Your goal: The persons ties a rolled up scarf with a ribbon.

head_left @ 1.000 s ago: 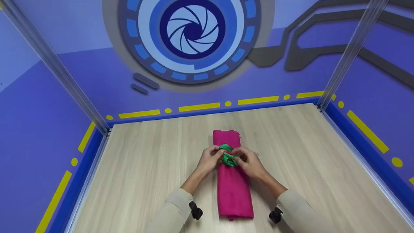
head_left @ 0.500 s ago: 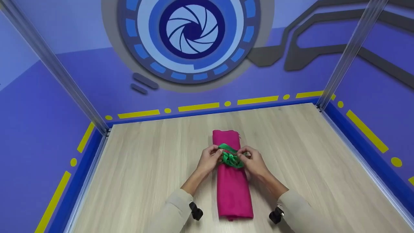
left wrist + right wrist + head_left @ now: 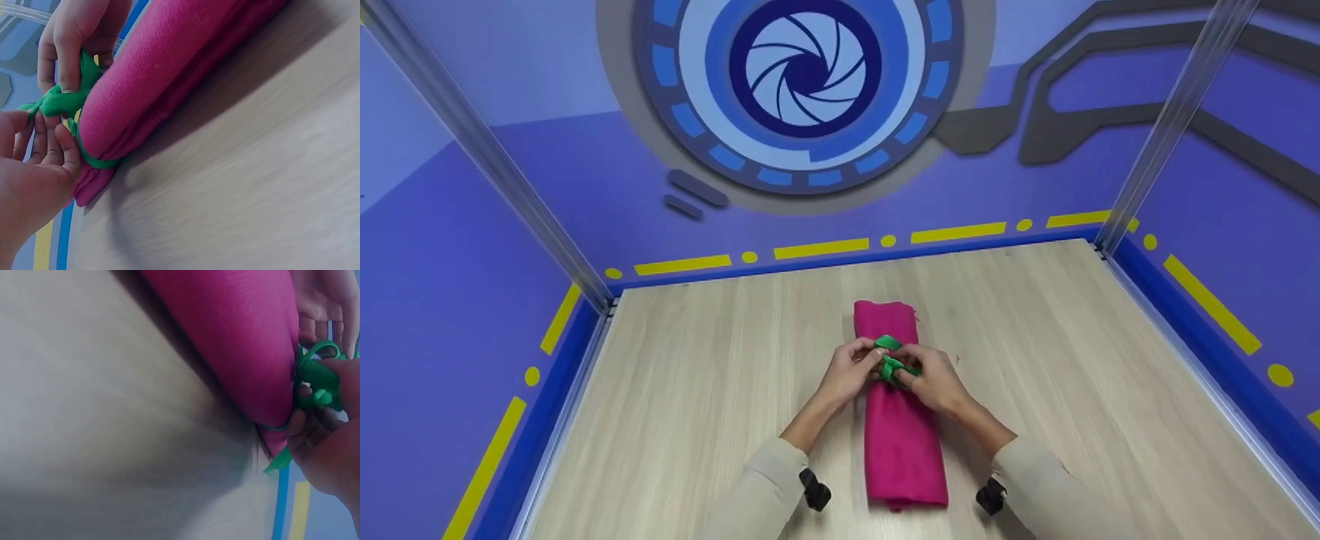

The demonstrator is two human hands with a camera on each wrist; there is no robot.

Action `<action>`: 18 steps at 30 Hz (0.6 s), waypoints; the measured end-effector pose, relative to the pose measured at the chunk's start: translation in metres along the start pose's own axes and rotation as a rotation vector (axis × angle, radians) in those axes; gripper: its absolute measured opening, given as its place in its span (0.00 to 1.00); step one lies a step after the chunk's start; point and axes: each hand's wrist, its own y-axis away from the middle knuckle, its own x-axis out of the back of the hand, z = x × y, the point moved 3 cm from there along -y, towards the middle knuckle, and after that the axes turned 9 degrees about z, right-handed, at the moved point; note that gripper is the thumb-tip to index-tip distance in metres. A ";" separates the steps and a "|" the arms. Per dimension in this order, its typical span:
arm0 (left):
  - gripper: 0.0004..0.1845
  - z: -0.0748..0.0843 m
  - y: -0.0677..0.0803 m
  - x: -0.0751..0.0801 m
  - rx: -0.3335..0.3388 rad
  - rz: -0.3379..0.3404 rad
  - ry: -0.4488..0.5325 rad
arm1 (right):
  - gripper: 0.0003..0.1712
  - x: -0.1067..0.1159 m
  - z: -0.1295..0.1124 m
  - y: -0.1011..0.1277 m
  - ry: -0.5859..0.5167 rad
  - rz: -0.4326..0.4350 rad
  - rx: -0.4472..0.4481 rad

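Observation:
A long pink roll of cloth (image 3: 904,450) lies lengthwise on the wooden table. Green ribbon (image 3: 62,103) passes around it and is gathered in loops on top, between both hands. My left hand (image 3: 846,373) pinches the ribbon between thumb and fingers at the left edge of the roll. From the right, my right hand (image 3: 937,380) grips the looped ribbon, thumb toward the near side. In the right wrist view a loose ribbon end (image 3: 277,461) hangs beside the roll, below the fingers. The fingers partly cover the loops.
The light wooden table (image 3: 720,375) is bounded by blue printed panels (image 3: 585,195) at the back and sides, with metal posts at the corners. A black wrist mount (image 3: 814,489) sits on the left sleeve, another (image 3: 991,496) on the right.
My right hand pulled the ribbon out to the right, then came back inward to the loops. The left hand shifted slightly rightward, still pinching. The cloth roll stayed in place.

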 end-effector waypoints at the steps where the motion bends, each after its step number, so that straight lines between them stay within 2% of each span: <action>1: 0.11 0.000 0.000 0.000 -0.002 -0.002 -0.004 | 0.11 -0.001 -0.001 -0.001 0.012 0.001 -0.002; 4: 0.11 -0.001 0.000 0.000 -0.004 0.000 -0.016 | 0.11 -0.003 -0.002 -0.002 0.019 0.000 -0.016; 7: 0.11 -0.002 0.000 0.000 -0.002 0.016 -0.028 | 0.10 -0.003 -0.003 -0.002 -0.024 -0.007 -0.058; 14: 0.11 -0.004 -0.001 0.001 -0.003 0.064 -0.031 | 0.05 0.002 0.002 0.000 -0.201 -0.016 -0.155; 18: 0.10 -0.005 0.000 0.001 -0.008 0.081 -0.023 | 0.11 0.004 0.006 0.003 -0.313 -0.026 -0.195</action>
